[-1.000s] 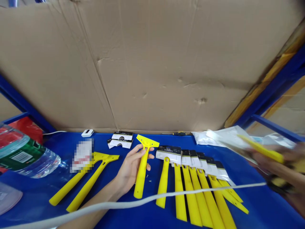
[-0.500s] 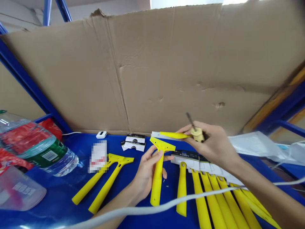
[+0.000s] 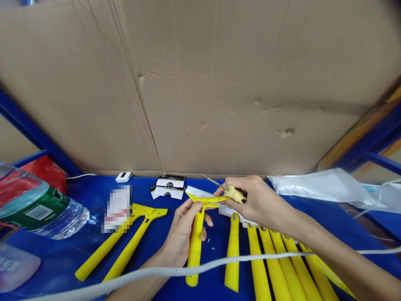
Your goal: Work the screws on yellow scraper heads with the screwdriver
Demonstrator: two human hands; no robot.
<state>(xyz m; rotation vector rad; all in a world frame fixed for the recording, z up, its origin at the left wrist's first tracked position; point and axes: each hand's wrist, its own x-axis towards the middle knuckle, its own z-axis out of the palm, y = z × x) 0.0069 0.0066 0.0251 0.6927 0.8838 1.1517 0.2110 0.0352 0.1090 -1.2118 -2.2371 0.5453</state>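
My left hand is wrapped round a yellow scraper handle, its wide head pointing away from me. In my right hand is a screwdriver with a pale yellow grip, its shaft pointing left. The same hand also pinches a yellow strip with a whitish flat blade-like piece, laid over the scraper's head. Whether the strip is seated there I cannot tell. Two tiny screws lie on the blue surface beside my left hand.
Several yellow handles lie in a row at right, two yellow scrapers at left. Small black-and-white boxes stand at the back. A white cable crosses in front. A large bottle is at left, a cardboard wall behind.
My right hand has moved left and down, bringing the strip onto the scraper's head. The screwdriver has tipped over to the left. The view has tilted downward.
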